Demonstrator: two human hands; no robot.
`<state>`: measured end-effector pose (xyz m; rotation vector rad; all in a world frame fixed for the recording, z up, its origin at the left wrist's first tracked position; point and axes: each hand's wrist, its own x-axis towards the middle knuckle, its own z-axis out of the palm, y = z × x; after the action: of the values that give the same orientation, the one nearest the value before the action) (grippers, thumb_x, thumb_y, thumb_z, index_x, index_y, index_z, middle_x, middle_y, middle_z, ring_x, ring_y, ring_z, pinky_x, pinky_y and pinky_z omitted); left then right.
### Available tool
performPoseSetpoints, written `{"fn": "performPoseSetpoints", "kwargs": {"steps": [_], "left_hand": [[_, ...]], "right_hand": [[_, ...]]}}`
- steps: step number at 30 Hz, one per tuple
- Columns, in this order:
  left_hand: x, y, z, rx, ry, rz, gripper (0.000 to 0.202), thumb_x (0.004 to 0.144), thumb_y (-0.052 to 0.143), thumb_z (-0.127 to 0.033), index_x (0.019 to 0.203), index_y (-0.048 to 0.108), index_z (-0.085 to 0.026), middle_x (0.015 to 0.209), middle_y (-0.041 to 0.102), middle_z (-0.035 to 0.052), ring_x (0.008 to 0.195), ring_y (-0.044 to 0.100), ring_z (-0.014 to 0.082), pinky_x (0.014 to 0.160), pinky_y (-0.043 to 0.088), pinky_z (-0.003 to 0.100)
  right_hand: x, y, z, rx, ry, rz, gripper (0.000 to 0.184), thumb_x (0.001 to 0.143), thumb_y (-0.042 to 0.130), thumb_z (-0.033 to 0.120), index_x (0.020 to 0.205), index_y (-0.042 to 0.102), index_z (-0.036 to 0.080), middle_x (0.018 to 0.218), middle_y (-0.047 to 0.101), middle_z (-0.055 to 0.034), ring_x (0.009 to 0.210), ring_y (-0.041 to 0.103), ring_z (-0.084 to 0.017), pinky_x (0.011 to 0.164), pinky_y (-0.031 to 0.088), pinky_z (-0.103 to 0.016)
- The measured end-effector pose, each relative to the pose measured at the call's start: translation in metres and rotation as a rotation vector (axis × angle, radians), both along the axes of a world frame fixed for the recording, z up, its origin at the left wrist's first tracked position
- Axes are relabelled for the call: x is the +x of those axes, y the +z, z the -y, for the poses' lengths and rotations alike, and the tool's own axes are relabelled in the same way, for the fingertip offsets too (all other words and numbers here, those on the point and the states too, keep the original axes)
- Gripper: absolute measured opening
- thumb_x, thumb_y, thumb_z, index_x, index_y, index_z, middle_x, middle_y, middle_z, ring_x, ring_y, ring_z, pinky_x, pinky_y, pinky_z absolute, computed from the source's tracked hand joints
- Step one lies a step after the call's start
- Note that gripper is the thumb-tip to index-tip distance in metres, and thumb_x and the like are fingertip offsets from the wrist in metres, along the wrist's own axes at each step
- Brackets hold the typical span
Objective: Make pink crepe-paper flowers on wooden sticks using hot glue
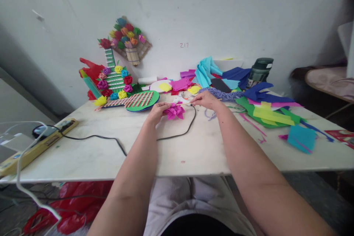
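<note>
My left hand [159,113] is closed on a magenta paper flower [176,112], its pointed petals spreading to the right of my fingertips. My right hand [205,100] pinches a thin pale stick [184,104] that runs level toward the flower's top. Whether the stick touches the flower I cannot tell. A black cable [190,127] curves on the table just below both hands, one end near my right fingertips. To the left of my left hand lies a green guitar-shaped craft piece [141,100] with thin sticks across it. Lavender yarn [228,94] is bunched beyond my right hand.
Coloured paper [181,84] is piled along the wall, with more green scraps [253,114] and a blue square [301,139] at right. A dark bottle [260,72] stands behind. Paper roses [128,80] decorate an upright craft at left. A power strip [52,138] lies at the left edge.
</note>
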<state>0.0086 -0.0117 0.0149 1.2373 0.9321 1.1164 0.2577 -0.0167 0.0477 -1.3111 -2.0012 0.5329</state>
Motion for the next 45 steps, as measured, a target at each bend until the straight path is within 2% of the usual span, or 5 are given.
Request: {"fn": "performPoseSetpoints", "kwargs": {"steps": [13,18,24,34,45], "left_hand": [[0.001,0.0,0.001,0.025,-0.037,-0.023,0.028,0.053,0.081,-0.032,0.067,0.067,-0.012,0.06,0.065,0.0037,0.051,0.055,0.0102,0.051,0.041,0.022],[0.001,0.0,0.001,0.051,-0.061,-0.029,0.029,0.052,0.082,-0.033,0.068,0.068,-0.012,0.061,0.066,0.0037,0.052,0.056,0.0099,0.052,0.042,0.022],[0.004,0.002,0.004,0.033,-0.061,-0.045,0.032,0.051,0.083,-0.034,0.068,0.068,-0.011,0.062,0.066,0.0052,0.054,0.057,0.0109,0.053,0.043,0.022],[0.007,0.003,0.008,0.008,-0.087,-0.068,0.033,0.051,0.082,-0.037,0.064,0.065,-0.012,0.057,0.062,0.0039,0.05,0.053,0.0101,0.051,0.04,0.022],[0.006,0.0,0.006,0.066,-0.116,-0.117,0.04,0.056,0.078,-0.047,0.06,0.059,-0.012,0.052,0.055,-0.0001,0.047,0.047,0.0072,0.048,0.035,0.021]], "right_hand": [[-0.007,0.001,0.006,-0.047,0.071,-0.002,0.022,0.068,0.064,0.027,0.082,0.076,0.015,0.07,0.07,-0.0021,0.06,0.054,-0.011,0.056,0.038,-0.022],[-0.013,0.0,0.006,-0.086,0.143,0.067,0.038,0.078,0.056,0.041,0.1,0.073,0.015,0.07,0.068,-0.0023,0.058,0.05,-0.01,0.057,0.037,-0.023],[-0.023,-0.004,0.001,-0.114,0.202,0.127,0.042,0.084,0.05,0.035,0.121,0.062,0.019,0.065,0.064,0.0007,0.054,0.043,-0.008,0.057,0.034,-0.021],[-0.034,-0.009,-0.003,-0.097,0.233,0.158,0.037,0.083,0.049,0.028,0.114,0.066,0.02,0.058,0.06,0.0026,0.052,0.042,-0.009,0.055,0.032,-0.021],[-0.038,-0.01,-0.002,0.015,0.059,0.235,0.044,0.078,0.052,0.057,0.084,0.075,0.02,0.055,0.061,0.0019,0.055,0.05,-0.01,0.052,0.031,-0.021]]}}
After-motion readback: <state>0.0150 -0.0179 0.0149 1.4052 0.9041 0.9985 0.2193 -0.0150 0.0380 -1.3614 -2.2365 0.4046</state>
